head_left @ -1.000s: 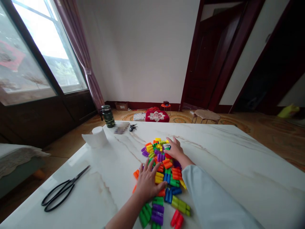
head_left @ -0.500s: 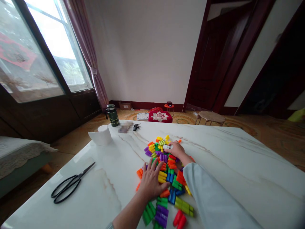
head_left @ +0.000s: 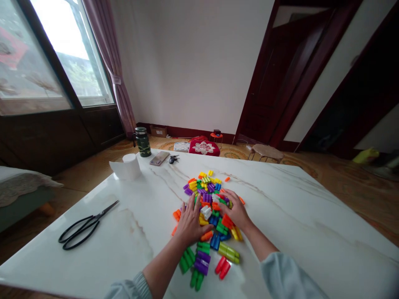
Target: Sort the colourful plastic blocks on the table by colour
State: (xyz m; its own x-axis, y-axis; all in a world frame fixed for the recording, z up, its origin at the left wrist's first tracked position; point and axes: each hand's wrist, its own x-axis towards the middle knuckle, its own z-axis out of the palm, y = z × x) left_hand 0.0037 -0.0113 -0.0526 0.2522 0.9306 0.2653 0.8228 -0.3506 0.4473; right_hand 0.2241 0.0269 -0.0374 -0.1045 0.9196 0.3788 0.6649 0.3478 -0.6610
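Colourful plastic blocks lie in a loose pile on the white marbled table (head_left: 131, 265). My left hand (head_left: 190, 222) rests on the pile's left side, its fingers spread, beside a white block (head_left: 206, 212). Over the right side is my right hand (head_left: 235, 209), fingers apart and curved down among the blocks, close to an orange-red block (head_left: 227, 221). Nearer the front are a purple block (head_left: 202, 262), a lime block (head_left: 228, 253), a red block (head_left: 222, 267) and green blocks (head_left: 187, 260).
Black-handled scissors (head_left: 87, 226) lie at the left. Farther back stand a white paper roll (head_left: 131, 167) and a green bottle (head_left: 142, 142), with a phone (head_left: 159, 158) and keys (head_left: 173, 159) beside them. A round stool (head_left: 267, 152) stands beyond the table.
My right hand has come back nearer over the pile, and the white block it held is no longer between its fingers. A white block now lies beside my left hand. The view has shifted.
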